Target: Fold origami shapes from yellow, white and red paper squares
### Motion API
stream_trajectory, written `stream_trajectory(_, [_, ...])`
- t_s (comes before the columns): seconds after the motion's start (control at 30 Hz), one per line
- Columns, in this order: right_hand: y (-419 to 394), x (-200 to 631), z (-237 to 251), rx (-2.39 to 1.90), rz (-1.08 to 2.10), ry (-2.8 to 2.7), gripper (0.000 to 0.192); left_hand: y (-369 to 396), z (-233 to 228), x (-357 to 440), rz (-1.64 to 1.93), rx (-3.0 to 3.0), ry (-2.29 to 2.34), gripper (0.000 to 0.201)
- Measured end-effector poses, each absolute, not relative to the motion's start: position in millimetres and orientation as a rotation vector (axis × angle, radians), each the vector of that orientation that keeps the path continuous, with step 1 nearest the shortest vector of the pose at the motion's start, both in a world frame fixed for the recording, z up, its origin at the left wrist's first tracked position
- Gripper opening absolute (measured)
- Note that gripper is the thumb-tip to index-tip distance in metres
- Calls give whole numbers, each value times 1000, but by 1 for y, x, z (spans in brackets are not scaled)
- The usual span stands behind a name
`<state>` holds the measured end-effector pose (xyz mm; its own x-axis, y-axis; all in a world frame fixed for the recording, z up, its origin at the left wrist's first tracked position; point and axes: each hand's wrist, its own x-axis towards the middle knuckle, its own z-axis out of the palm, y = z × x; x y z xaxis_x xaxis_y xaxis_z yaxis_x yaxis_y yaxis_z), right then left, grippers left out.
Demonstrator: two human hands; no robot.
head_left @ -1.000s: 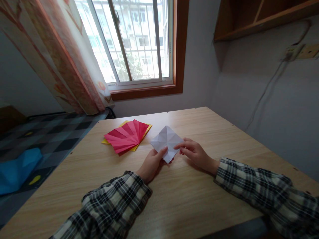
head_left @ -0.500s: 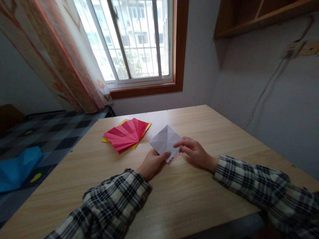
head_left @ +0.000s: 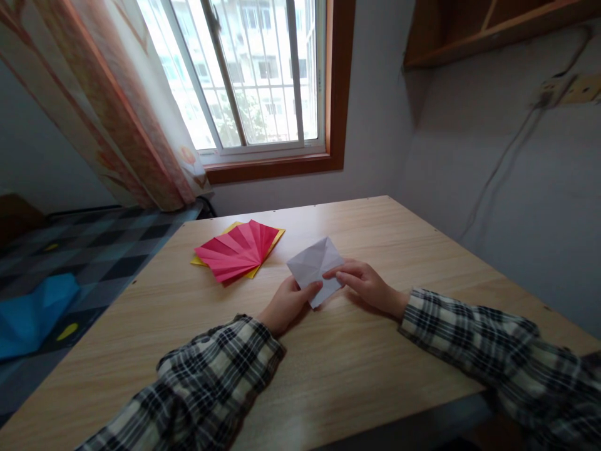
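Note:
A creased white paper square (head_left: 313, 264) lies tilted like a diamond on the wooden table (head_left: 338, 363). My left hand (head_left: 288, 300) pinches its near-left edge with thumb on top. My right hand (head_left: 362, 283) grips the paper's right corner between thumb and fingers. Both sleeves are plaid. To the left of the white paper lies a fanned stack of red paper sheets (head_left: 237, 249) on yellow sheets (head_left: 275, 241).
The table stands in a corner, with a grey wall to the right and a window (head_left: 253, 81) with a curtain (head_left: 107, 106) behind. A bed with a checked cover (head_left: 79, 257) and a blue item (head_left: 32, 313) lies to the left. A wooden shelf (head_left: 493, 31) hangs above right.
The white paper's right part has been drawn in toward the centre, so the sheet looks narrower. Both hands have moved slightly closer together.

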<state>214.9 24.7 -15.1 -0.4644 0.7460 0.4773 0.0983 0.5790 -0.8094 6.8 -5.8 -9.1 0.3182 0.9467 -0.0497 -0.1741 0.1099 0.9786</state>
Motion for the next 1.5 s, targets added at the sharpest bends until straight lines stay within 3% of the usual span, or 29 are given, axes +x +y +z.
stream_trajectory(1.1, [28, 211, -15, -843, 1218, -1510, 27, -2, -8, 11, 1347, 836, 841, 50])
stream_trajectory(1.37, [28, 213, -14, -784, 1204, -1636, 23, -1, -10, 9, 1318, 901, 854, 55])
stream_trajectory(1.5, [26, 213, -13, -754, 1122, -1782, 25, -2, -9, 9, 1272, 923, 844, 49])
